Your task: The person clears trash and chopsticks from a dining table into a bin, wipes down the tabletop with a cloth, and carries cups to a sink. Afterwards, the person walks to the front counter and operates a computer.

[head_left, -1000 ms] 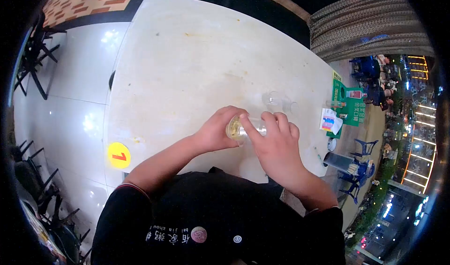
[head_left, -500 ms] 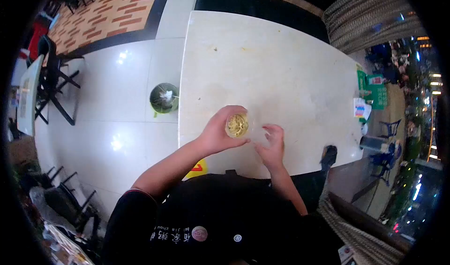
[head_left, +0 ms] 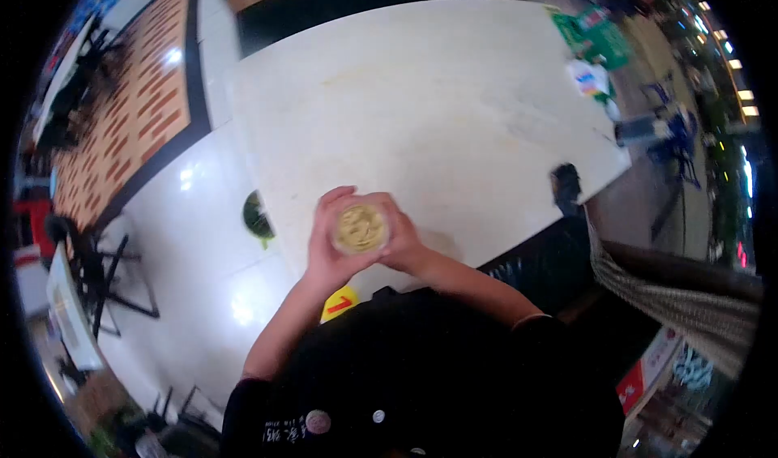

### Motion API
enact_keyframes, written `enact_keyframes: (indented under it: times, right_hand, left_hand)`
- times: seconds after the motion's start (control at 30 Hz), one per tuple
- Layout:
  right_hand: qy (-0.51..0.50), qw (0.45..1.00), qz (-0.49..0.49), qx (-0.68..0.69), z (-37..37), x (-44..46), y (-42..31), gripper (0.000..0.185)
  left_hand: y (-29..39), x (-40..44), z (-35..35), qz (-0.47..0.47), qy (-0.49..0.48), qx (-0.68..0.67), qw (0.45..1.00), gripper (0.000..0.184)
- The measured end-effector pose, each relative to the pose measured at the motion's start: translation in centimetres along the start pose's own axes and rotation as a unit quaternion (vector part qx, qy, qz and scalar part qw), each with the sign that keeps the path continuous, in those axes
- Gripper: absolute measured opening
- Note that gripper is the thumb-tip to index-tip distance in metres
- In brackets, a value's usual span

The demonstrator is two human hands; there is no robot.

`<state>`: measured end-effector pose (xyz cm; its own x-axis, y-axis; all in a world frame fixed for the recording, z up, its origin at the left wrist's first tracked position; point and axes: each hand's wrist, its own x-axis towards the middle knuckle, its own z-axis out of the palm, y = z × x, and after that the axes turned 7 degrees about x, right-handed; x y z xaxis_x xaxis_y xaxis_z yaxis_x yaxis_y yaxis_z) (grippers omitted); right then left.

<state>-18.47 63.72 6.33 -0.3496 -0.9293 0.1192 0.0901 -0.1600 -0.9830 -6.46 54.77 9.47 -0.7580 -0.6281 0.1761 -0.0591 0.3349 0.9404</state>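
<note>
A clear cup (head_left: 360,228) with yellowish contents sits between my two hands, its round opening facing the camera. My left hand (head_left: 327,243) wraps round its left side. From the right, my right hand (head_left: 399,233) closes against the cup. Both hands are over the near left part of the white table (head_left: 421,93). What exactly the contents are is too blurred to tell.
A yellow disc with a red 1 (head_left: 339,302) lies by the near table edge. A dark object (head_left: 566,184) rests at the right edge. Papers (head_left: 587,78) and a green sign (head_left: 604,40) stand at the far right. A green bin (head_left: 258,216) is on the floor at left.
The view has turned. The right hand, apart from the cup half a second ago, is now against it. Both hands and the cup have moved left in view.
</note>
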Motion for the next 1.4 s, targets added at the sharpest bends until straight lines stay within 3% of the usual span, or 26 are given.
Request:
enact_keyframes:
  times: [0.1, 0.17, 0.23, 0.33, 0.43, 0.57, 0.63, 0.8, 0.87, 1.03, 1.23, 1.33, 1.37, 1.4]
  right_hand:
    - [0.000, 0.999, 0.050, -0.015, -1.8, 0.5, -1.9, 0.067]
    - [0.011, 0.997, 0.070, -0.024, -3.2, 0.6, -2.6, 0.067]
    - [0.016, 0.995, 0.091, -0.031, -4.7, 0.6, -2.6, 0.067]
    - [0.000, 0.999, 0.032, -0.009, -7.4, 0.7, -1.8, 0.068]
    - [0.001, 0.996, 0.005, -0.084, -10.2, 1.1, -1.6, 0.073]
    - [-0.021, 0.976, -0.032, -0.213, -16.4, 1.8, -2.7, 0.063]
    - [0.048, 0.950, 0.008, -0.310, -21.3, 2.3, -3.4, 0.050]
    - [0.130, 0.875, 0.017, -0.466, -33.9, 5.2, -4.3, 0.053]
    - [0.107, 0.797, 0.042, -0.593, -35.7, 6.3, -5.2, 0.057]
    - [0.038, 0.811, 0.078, -0.579, -38.3, 8.4, -3.7, 0.061]
    - [0.025, 0.863, 0.048, -0.502, -37.6, 9.1, -1.5, 0.049]
    - [-0.012, 0.889, -0.012, -0.458, -36.0, 9.7, -1.2, 0.039]
    - [0.023, 0.899, 0.167, -0.404, -35.2, 10.3, -1.4, 0.033]
    - [0.005, 0.891, 0.195, -0.409, -34.3, 10.5, -1.3, 0.029]
  left_hand:
    - [0.7, 1.2, 1.7, -0.011, -0.032, -0.013, 0.999, 0.081]
    - [1.1, 2.1, 3.1, -0.057, -0.050, -0.135, 0.988, 0.088]
    - [1.6, 3.0, 4.1, -0.062, -0.055, -0.114, 0.990, 0.090]
    - [1.8, 4.7, 5.9, -0.057, -0.052, -0.080, 0.994, 0.091]
    - [1.7, 6.6, 7.9, -0.060, -0.042, -0.070, 0.995, 0.088]
    - [0.9, 8.5, 10.4, -0.070, -0.008, -0.029, 0.997, 0.082]
    - [0.1, 9.6, 11.4, -0.067, -0.004, 0.013, 0.998, 0.079]
    - [-2.8, 11.3, 13.5, -0.072, 0.008, 0.100, 0.992, 0.075]
    - [-3.3, 11.8, 14.1, -0.057, 0.021, 0.147, 0.987, 0.073]
    - [-4.7, 12.7, 15.5, -0.065, 0.025, 0.113, 0.991, 0.069]
    - [-4.8, 15.2, 16.2, -0.042, 0.022, 0.129, 0.991, 0.062]
    - [-4.6, 16.5, 16.0, -0.018, -0.009, 0.160, 0.987, 0.062]
    - [-4.5, 16.8, 15.8, -0.001, -0.012, 0.177, 0.984, 0.064]
    - [-4.9, 16.7, 15.6, 0.013, -0.016, 0.181, 0.983, 0.064]
